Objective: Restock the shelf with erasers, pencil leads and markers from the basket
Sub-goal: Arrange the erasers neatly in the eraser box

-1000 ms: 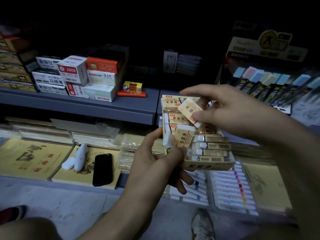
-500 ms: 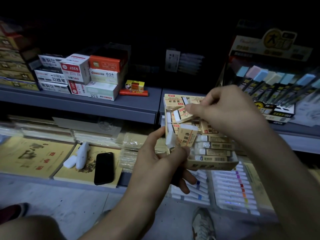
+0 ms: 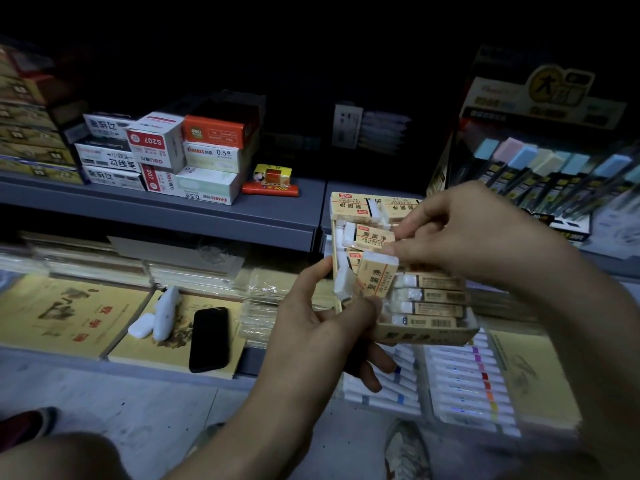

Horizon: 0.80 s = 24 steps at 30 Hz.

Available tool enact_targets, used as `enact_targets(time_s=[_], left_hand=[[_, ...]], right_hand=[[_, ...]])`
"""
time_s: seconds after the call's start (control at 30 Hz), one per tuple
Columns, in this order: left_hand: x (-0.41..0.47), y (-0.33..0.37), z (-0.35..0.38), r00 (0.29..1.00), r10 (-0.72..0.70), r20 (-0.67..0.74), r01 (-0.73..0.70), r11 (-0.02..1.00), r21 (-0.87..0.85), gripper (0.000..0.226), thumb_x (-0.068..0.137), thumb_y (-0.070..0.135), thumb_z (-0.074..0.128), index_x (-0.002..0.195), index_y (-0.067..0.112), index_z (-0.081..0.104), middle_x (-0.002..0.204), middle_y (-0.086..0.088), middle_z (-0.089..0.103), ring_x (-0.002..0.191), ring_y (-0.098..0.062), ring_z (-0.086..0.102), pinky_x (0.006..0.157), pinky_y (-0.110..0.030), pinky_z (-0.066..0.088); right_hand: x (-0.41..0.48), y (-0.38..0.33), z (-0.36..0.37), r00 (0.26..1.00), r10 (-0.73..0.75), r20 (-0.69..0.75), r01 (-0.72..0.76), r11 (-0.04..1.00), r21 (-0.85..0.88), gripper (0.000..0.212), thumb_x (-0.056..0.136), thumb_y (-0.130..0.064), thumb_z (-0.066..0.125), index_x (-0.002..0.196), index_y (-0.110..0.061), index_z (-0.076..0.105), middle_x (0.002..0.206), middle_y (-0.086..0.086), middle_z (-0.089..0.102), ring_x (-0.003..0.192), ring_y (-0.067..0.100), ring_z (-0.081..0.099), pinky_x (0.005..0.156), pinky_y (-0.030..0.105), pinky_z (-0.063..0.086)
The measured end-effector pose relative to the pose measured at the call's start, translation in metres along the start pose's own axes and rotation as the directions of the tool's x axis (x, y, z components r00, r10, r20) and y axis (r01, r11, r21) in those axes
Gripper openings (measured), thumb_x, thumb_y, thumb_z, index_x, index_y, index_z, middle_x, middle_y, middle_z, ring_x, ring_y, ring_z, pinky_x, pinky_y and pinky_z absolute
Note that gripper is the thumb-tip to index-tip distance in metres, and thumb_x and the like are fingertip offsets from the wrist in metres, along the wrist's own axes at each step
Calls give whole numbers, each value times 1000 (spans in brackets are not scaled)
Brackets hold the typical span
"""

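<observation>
One sleeved eraser (image 3: 369, 237) pinched by right hand (image 3: 478, 233) at eraser box's (image 3: 426, 336) far left corner. Tilted eraser (image 3: 375, 275) and near left corner gripped by left hand (image 3: 325, 327), before shelf (image 3: 173, 220) front edge. Likely trouble: one-cornered hold tipping box, spilling rows.

Left grip (image 3: 322, 327) and right grip (image 3: 460, 233): bare hands, with bare forearms (image 3: 242, 424) running to the frame edge. Below and between the grips is one pale grey sneaker (image 3: 405, 452) with a lighter sole, detail blurred. Far left of the left grip and low is a dark red shoe (image 3: 24, 426); wearer cannot be told.
</observation>
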<state>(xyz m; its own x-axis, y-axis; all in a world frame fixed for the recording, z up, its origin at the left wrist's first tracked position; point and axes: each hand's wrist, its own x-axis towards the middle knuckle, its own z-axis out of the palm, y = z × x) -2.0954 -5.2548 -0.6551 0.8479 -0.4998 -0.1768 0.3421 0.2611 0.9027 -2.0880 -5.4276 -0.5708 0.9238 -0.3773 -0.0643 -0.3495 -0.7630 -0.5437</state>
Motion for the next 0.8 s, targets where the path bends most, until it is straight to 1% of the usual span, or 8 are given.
enact_targets(time_s=[0.1,0.27,0.33,0.43,0.53,0.7,0.73,0.8], left_hand=[[1,-1,0,1000,6,-2,-6,1000,8,43,95,7,66,132,26,57,64,-18,69,44,-27,59,45,-29,50],[2,-2,1,1000,16,-11,-16,1000,13,41,94,5,66,129,24,59,63,-17,69,43,-28,60,44,-30,49],[2,-2,0,1000,13,-15,-13,1000,6,41,94,5,67,130,22,59,63,-19,68,43,-28,59,43,-29,49],[3,-2,-1,1000,7,-6,-7,1000,-4,43,94,6,67,134,20,57,62,-21,67,42,-29,57,44,-29,49],[3,-3,-1,1000,3,-9,-3,1000,-4,45,94,5,67,136,19,57,62,-23,67,41,-29,57,43,-29,48],[4,-4,-1,1000,7,-11,-7,1000,8,50,93,5,67,140,17,55,63,-25,66,43,-31,58,44,-29,48],[4,-4,-1,1000,10,-14,-9,1000,11,51,93,5,67,140,17,54,64,-24,67,44,-31,58,43,-29,48],[3,-5,-1,1000,9,-26,-9,1000,15,50,93,6,68,140,18,55,65,-22,68,44,-31,59,43,-29,48]], right_hand=[[5,4,8,992,-94,-88,93,996,-8,20,71,-37,92,80,-26,77,64,-8,69,63,4,65,62,25,45],[8,6,20,957,-227,-179,227,974,-25,14,74,-35,90,77,-29,77,62,-11,69,61,1,64,64,27,53],[7,8,17,958,-248,-142,245,969,-43,15,75,-36,89,78,-29,77,64,-9,69,60,2,65,62,28,52],[3,12,-5,965,-249,-86,251,968,22,7,81,-31,85,80,-29,78,73,-9,73,65,-1,66,61,20,47],[2,21,-25,977,-210,-49,205,975,-83,7,82,-27,84,83,-31,78,78,-8,72,57,-6,58,59,20,40],[8,29,-16,982,-43,183,93,959,-269,35,86,-40,79,120,-37,70,82,-10,58,72,6,53,63,28,38],[10,30,-15,981,-41,187,90,961,-262,35,86,-41,79,119,-36,70,81,-10,57,72,7,53,63,28,38],[9,30,-17,983,-85,165,122,966,-227,29,79,-41,84,104,-32,72,75,-8,57,68,11,54,63,29,41]])
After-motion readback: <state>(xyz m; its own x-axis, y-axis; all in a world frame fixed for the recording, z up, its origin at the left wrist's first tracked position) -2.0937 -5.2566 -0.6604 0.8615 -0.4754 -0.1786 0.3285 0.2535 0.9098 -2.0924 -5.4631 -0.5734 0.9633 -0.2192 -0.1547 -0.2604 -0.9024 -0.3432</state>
